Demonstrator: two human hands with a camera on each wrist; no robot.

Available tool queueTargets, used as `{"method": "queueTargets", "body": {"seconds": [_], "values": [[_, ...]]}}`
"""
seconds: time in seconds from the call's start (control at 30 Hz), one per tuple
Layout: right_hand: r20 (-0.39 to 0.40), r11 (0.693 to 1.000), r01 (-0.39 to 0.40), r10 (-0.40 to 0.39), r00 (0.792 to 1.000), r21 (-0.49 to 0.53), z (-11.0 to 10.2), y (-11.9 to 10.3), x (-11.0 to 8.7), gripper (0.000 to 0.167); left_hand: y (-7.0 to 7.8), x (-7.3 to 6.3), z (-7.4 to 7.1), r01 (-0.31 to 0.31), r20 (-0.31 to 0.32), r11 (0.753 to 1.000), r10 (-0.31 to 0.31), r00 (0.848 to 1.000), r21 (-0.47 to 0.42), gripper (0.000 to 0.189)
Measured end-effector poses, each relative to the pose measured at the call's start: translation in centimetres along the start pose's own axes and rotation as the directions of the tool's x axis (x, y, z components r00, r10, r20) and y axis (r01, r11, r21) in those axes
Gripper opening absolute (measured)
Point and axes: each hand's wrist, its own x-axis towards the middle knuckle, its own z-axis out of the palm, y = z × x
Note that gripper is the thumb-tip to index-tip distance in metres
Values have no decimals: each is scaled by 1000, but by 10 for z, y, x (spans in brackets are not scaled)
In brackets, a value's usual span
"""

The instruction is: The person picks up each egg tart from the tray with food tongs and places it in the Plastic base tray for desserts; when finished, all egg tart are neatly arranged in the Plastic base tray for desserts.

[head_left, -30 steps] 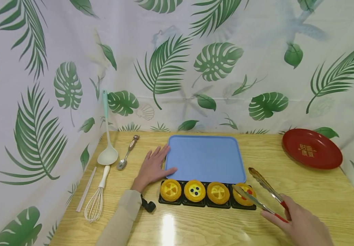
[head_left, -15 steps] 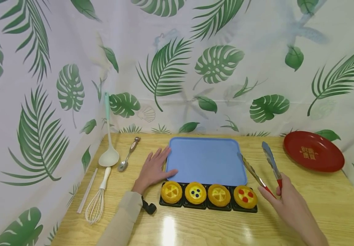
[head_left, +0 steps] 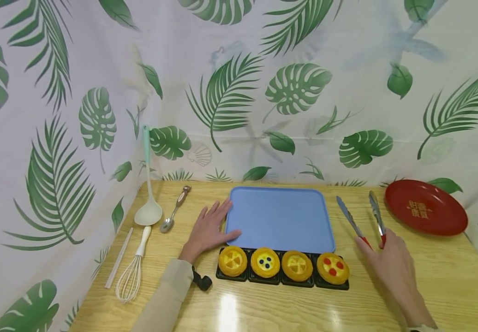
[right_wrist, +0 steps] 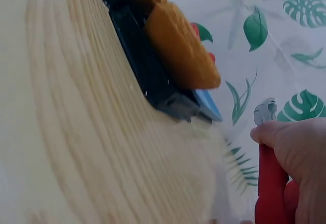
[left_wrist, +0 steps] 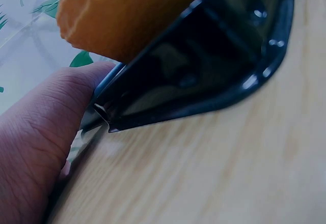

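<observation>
My left hand (head_left: 209, 228) lies with its fingers spread and fairly straight at the left edge of the blue tray (head_left: 280, 219), the thumb reaching over its near corner. My right hand (head_left: 393, 265) grips red-handled metal tongs (head_left: 377, 213), whose two arms stand spread apart right of the tray with nothing between them. Along the tray's near edge, several egg tarts sit in a row of black plastic holders (head_left: 264, 279). The rightmost tart (head_left: 332, 268) has red toppings, and another tart (head_left: 265, 263) carries dark blue dots. In the right wrist view, the red handle (right_wrist: 272, 183) shows in the hand.
A red oval plate (head_left: 426, 207) stands at the back right near the leaf-patterned curtain. On the left lie a ladle (head_left: 148, 212), a spoon (head_left: 167, 224), a whisk (head_left: 128, 279) and a thin pale stick (head_left: 118, 258).
The tongs have moved from over the rightmost tart, back and to the right, past the tray's right edge. The left hand keeps its place. The view has shifted slightly.
</observation>
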Motion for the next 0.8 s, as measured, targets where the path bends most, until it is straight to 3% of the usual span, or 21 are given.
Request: {"method": "queueTargets", "body": {"seconds": [0.2,0.43,0.8], "values": [[-15,999,-37,37,999,-18,8,19,8,67,0,-1,0,6,-2,1000,-6,1000,13,103],[-36,992,-122,122,992,-18,16,25,6,80,0,-2,0,0,6,1000,-1,1000,22,102],[-12,988,-145,145,989,-55,15,32,8,82,3,-1,2,11,15,999,-11,1000,32,103]]}}
